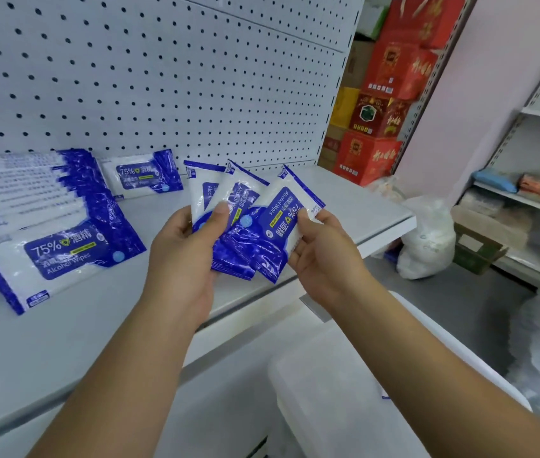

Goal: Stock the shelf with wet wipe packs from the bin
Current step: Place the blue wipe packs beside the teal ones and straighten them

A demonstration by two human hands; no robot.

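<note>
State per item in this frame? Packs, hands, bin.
Held packs: fanned out above the shelf.
Left hand: grips the fan, thumb on front.
Right hand: pinches the rightmost pack.
Shelf stack: overlapping, slanted row.
Single pack: propped up at the back.
Bin: below shelf, contents unclear.

A fan of packs, held between the left hand and right hand, hangs over the shelf. A pile of packs lies at nine o'clock, a single pack at eleven by the pegboard, boxes at one, the bin at six.
</note>
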